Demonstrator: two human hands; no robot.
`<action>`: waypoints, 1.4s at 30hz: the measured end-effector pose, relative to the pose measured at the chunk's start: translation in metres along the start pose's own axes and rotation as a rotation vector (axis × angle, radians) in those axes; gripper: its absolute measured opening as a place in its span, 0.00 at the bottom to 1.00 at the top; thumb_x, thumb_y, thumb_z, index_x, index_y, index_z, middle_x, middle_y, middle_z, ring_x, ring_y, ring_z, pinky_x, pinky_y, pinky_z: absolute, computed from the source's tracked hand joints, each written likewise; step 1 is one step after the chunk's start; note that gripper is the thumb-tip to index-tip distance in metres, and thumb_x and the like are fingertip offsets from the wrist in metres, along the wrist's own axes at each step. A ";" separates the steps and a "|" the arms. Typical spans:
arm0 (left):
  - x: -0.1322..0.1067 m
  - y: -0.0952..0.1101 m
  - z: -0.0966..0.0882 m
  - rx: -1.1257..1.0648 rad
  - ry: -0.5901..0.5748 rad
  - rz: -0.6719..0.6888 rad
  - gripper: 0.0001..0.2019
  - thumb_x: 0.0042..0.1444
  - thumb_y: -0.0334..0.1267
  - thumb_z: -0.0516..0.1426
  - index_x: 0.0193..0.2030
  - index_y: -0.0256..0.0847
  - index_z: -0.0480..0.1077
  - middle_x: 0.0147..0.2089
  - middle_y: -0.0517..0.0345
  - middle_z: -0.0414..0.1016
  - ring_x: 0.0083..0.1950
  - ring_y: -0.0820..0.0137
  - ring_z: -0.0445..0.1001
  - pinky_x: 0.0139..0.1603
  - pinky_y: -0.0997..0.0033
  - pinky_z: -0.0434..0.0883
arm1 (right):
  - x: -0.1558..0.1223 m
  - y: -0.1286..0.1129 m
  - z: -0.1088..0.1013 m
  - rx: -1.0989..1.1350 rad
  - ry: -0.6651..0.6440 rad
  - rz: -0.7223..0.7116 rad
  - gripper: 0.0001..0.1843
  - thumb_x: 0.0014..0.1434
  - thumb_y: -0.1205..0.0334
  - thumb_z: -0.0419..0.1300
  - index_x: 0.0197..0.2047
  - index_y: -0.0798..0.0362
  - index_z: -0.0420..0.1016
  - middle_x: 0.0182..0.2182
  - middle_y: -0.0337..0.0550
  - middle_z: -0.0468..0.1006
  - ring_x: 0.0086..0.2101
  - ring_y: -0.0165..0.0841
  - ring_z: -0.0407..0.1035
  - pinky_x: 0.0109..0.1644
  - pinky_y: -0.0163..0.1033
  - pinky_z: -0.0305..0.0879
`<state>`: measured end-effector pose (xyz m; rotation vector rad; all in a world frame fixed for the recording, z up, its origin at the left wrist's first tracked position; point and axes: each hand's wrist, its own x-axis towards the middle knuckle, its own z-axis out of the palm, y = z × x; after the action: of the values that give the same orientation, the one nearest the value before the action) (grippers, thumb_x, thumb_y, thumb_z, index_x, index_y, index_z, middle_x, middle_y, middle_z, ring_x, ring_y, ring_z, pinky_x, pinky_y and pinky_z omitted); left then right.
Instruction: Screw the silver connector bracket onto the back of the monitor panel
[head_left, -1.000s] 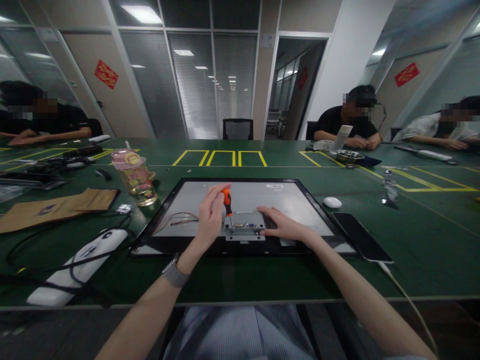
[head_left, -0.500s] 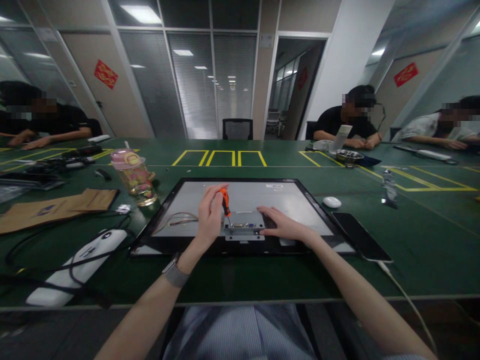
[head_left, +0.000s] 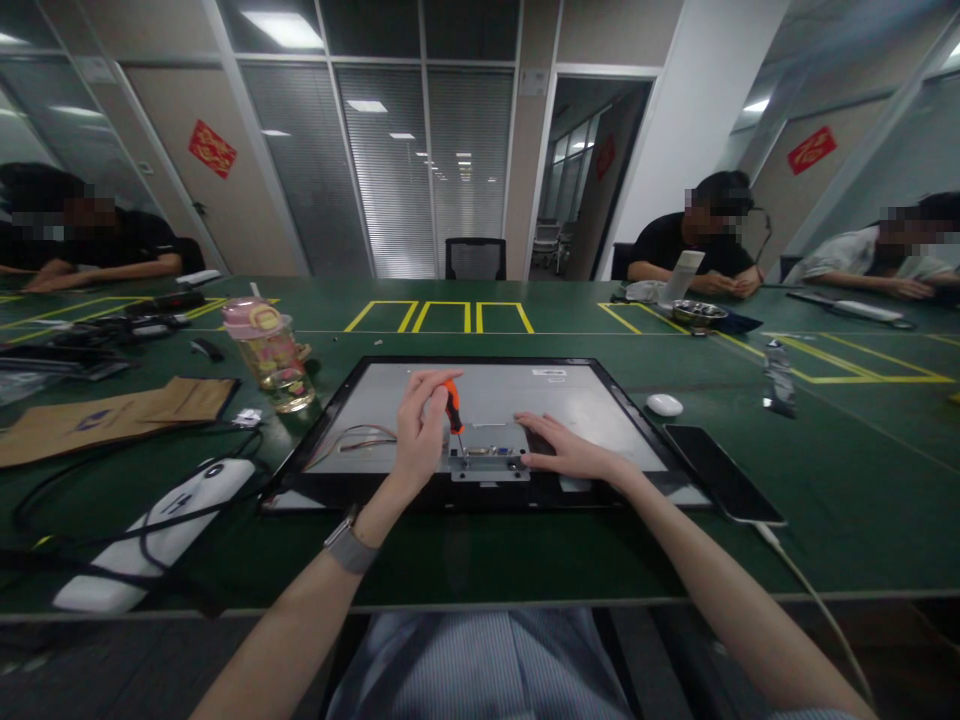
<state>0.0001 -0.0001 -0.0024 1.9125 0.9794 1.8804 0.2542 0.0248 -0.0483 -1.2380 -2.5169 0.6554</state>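
My left hand (head_left: pixel 421 425) is closed around the orange and black handle of a screwdriver (head_left: pixel 453 405). Its shaft points down, and the tip meets the left part of a metal bracket (head_left: pixel 491 468) with video ports in it. Beneath lies a monitor panel (head_left: pixel 622 420), grey back upward inside a black frame. My right hand (head_left: pixel 566 447) rests with fingers stretched out on the right side of the bracket's metal cover, thumb near its right end. Thin coloured wires (head_left: pixel 352 436) lie on the panel left of my left hand.
A pink-lidded bottle (head_left: pixel 270 355), a brown paper bag (head_left: pixel 112 415) and a white power strip (head_left: pixel 161 530) with black cables are at left. On the right lie a phone (head_left: pixel 720 473) with a cable, a white case (head_left: pixel 664 405) and a metal bowl (head_left: pixel 699 314). Other people sit across the table.
The fingers of my left hand have shifted slightly on the screwdriver handle, which leans a little differently. My right hand stays nearly where it was.
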 end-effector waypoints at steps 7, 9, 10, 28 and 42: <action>-0.002 -0.002 0.001 -0.033 -0.006 -0.080 0.12 0.63 0.39 0.50 0.49 0.42 0.71 0.40 0.55 0.73 0.40 0.70 0.70 0.44 0.69 0.68 | 0.000 -0.002 -0.001 0.004 0.016 0.011 0.42 0.57 0.35 0.52 0.67 0.49 0.51 0.67 0.48 0.54 0.66 0.43 0.45 0.70 0.54 0.37; -0.002 -0.002 0.002 0.007 0.021 -0.065 0.09 0.61 0.39 0.54 0.45 0.42 0.72 0.39 0.56 0.71 0.38 0.71 0.69 0.44 0.69 0.67 | 0.001 -0.002 -0.001 0.000 0.018 0.004 0.42 0.57 0.36 0.52 0.67 0.49 0.52 0.66 0.49 0.55 0.66 0.43 0.47 0.70 0.54 0.37; -0.002 -0.002 0.001 0.028 0.033 -0.057 0.09 0.60 0.39 0.55 0.44 0.42 0.72 0.39 0.56 0.70 0.38 0.71 0.69 0.44 0.69 0.67 | 0.001 -0.002 0.000 -0.004 0.018 0.005 0.41 0.57 0.36 0.52 0.67 0.49 0.52 0.66 0.49 0.55 0.66 0.43 0.47 0.70 0.54 0.37; 0.001 0.000 -0.002 -0.033 -0.040 -0.065 0.14 0.65 0.40 0.48 0.49 0.43 0.72 0.44 0.53 0.73 0.45 0.68 0.71 0.48 0.66 0.67 | 0.001 -0.003 0.000 -0.017 0.015 0.042 0.43 0.56 0.35 0.52 0.67 0.50 0.52 0.67 0.49 0.55 0.66 0.44 0.46 0.70 0.54 0.39; 0.001 -0.001 -0.001 -0.070 -0.061 -0.052 0.15 0.65 0.36 0.47 0.53 0.44 0.70 0.45 0.54 0.73 0.46 0.69 0.70 0.50 0.66 0.66 | 0.001 -0.001 0.000 -0.024 0.019 0.022 0.42 0.57 0.35 0.52 0.67 0.51 0.52 0.66 0.50 0.55 0.66 0.43 0.47 0.70 0.53 0.38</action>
<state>-0.0015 0.0005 -0.0022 1.8745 0.9233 1.7931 0.2527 0.0249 -0.0474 -1.2765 -2.5066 0.6172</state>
